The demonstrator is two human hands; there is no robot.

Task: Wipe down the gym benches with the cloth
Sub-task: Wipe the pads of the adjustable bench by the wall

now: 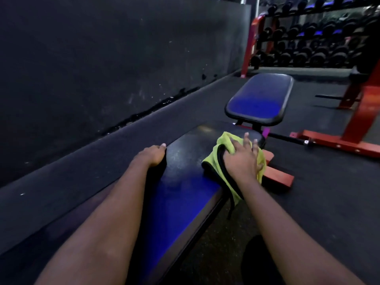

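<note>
left hand [153, 156] grips near bench pad [185, 182] at its left edge. Pad's long axis runs away from body. yellow-green cloth [226, 140] at pad's far right corner, right hand [243, 159] pressing it, fingers spread flat. Next stroke probably follows that axis.

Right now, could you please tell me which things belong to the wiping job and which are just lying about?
Job: cloth, under the right hand; near bench, its edge held by the left hand; far bench.
Lying about: dumbbells, rack, red frame.
</note>
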